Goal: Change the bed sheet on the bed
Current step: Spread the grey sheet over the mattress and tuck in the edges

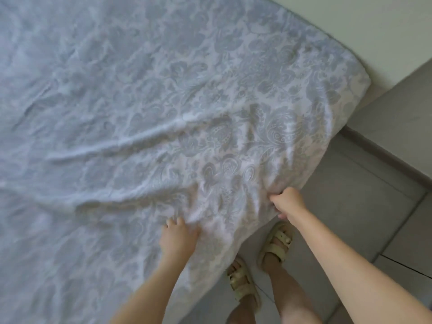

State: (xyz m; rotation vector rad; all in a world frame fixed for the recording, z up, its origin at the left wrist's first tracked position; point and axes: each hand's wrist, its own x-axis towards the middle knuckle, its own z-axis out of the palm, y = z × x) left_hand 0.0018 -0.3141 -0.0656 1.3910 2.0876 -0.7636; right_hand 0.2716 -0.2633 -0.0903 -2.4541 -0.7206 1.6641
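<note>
1. Cloth, thin and soft, is seen in the sheet [163,101], which is printed with a pale grey-blue floral damask on white.
2. The sheet is spread over the bed [357,76]; the top is covered and the rounded far corner beside the wall [350,24] is wrapped.
3. Long, soft creases are drawn across the cloth, fanning out from the near edge where it is held. Further off it is marked only by shallow wrinkles.
4. The near edge is hung down the bed's side above the floor [350,206], which is laid in smooth grey tiles with dark joints.
5. The left hand [180,235] is reached forward, palm down, on the top near the edge. Its fingers are curled and a bunch of sheet is gripped under them.
6. The right hand [288,202] is closed into a fist at the edge, and a fold of sheet is clutched inside it.
7. The hands are held apart, with the right one nearer the corner.
8. Pale strapped sandals [277,244] are planted on the tiles just beside the bed.
</note>
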